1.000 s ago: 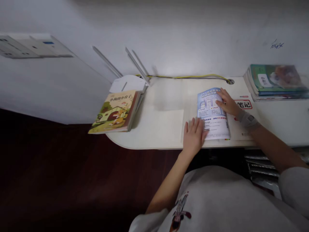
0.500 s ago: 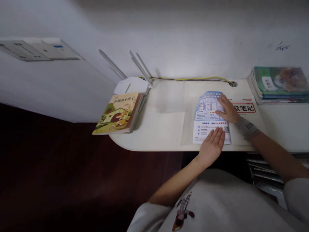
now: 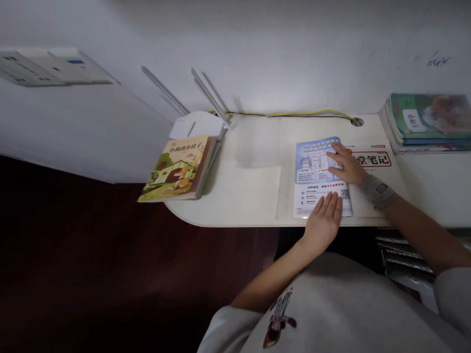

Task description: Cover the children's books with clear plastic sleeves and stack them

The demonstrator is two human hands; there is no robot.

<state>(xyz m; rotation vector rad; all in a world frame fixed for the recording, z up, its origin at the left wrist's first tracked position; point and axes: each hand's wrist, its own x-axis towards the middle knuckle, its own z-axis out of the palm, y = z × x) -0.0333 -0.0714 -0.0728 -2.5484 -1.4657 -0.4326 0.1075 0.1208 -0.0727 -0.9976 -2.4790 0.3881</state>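
A blue and white printed booklet lies flat on the white desk, on top of a white notebook with a red label. My left hand rests palm down on the booklet's near edge, fingers together and flat. My right hand, with a grey wrist band, presses its fingertips on the booklet's upper right part. Neither hand grips anything.
A picture book with a yellow-green cover tops a small stack at the desk's left end. A white router with antennas stands behind it. A stack of green books sits at the far right. A yellow cable runs along the wall.
My left hand slid from the booklet's left side to its near edge, and the curled booklet now lies flat. My right hand stayed on the upper right part.
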